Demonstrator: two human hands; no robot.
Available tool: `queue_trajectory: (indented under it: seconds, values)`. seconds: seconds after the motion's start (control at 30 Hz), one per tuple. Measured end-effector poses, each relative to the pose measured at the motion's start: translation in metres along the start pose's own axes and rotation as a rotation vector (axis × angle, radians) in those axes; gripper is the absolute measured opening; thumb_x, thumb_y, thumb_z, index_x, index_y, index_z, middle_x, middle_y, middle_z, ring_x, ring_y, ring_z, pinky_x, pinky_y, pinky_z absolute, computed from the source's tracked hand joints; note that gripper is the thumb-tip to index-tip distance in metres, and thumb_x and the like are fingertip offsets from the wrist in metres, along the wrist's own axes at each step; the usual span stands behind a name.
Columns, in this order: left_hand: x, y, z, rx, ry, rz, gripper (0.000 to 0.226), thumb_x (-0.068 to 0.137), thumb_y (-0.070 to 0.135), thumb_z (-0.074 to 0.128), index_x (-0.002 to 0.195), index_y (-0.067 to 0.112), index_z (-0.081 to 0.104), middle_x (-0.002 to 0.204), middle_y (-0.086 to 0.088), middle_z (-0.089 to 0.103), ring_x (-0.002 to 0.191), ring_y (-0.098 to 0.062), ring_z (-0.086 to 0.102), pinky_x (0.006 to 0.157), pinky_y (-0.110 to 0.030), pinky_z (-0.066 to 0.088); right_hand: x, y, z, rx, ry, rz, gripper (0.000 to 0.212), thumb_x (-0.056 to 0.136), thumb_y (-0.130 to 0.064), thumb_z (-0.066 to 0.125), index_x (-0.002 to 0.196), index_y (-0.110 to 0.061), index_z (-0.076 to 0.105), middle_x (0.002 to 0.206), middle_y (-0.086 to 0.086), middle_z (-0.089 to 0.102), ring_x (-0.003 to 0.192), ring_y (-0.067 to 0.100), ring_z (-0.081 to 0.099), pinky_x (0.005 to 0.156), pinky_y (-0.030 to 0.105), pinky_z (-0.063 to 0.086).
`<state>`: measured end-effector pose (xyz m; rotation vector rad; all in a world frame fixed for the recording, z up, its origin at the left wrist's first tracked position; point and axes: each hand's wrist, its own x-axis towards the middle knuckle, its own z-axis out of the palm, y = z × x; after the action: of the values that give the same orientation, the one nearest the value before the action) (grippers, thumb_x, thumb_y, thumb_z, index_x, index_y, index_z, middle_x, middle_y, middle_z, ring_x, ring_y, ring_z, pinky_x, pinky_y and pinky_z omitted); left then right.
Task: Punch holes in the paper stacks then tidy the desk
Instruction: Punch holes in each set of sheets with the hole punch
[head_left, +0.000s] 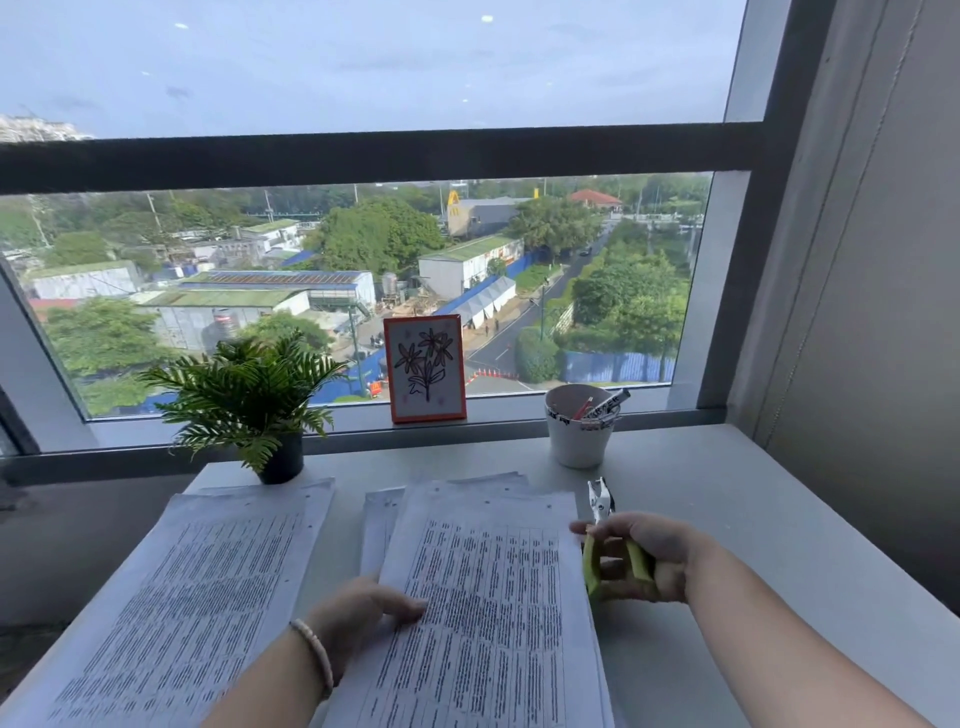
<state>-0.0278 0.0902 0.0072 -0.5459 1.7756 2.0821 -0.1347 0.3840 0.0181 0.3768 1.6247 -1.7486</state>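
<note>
The middle paper stack (483, 597) lies flat on the desk (753, 519), with a second stack (197, 587) just to its left. The left hand (363, 605) presses relaxed fingers on its left edge; just off its right edge, the right hand (641, 556) clenches the green-handled hole punch (605, 540). Thin, floppy sheets likely slide apart, so pinch the squared margin firmly.
</note>
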Motion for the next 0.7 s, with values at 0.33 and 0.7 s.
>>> queue_trajectory:
  seconds: [0.33,0.7]
  values:
    - [0.003,-0.007,0.007,0.135,0.062,0.112,0.038,0.053,0.004,0.081,0.085,-0.006,0.064,0.059,-0.002,0.070,0.068,-0.016,0.071,0.051,-0.019,0.050,-0.005,0.016,-0.003,0.016,-0.120,0.015,0.031,0.091,-0.002,0.045,0.116,-0.002,0.062,0.076,0.015,0.056,0.064,0.026,0.052,0.059,0.048,0.059]
    - [0.011,0.011,0.009,0.184,0.037,-0.147,0.030,0.072,0.013,0.076,0.093,-0.004,0.063,0.083,-0.021,0.067,0.064,-0.029,0.066,0.071,-0.040,0.058,-0.017,-0.004,-0.002,-0.237,-0.037,0.014,0.029,0.094,-0.006,0.045,0.114,-0.005,0.066,0.086,0.013,0.066,0.071,0.028,0.065,0.072,0.046,0.056]
